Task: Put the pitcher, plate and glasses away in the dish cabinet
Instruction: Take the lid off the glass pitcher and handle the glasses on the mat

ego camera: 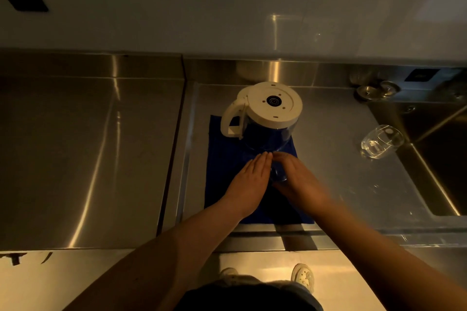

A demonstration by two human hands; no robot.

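Note:
The pitcher [270, 118], clear with a white handle and white base, stands upside down on the far end of a blue cloth [222, 159]. Just in front of it, a small clear glass [278, 175] sits on the cloth between my two hands. My left hand [249, 184] lies with straight fingers against the glass's left side. My right hand [300, 182] curves round its right side, and the fingertips of both hands meet above it. Most of that glass is hidden. A second clear glass [382, 142] lies on its side on the counter to the right, by the sink's edge.
The steel counter [88, 146] stretches left, with a seam beside the cloth. A sink basin [444, 159] drops away at the right. Small metal fittings [376, 90] sit at the back right. A white cabinet front [227, 7] hangs overhead.

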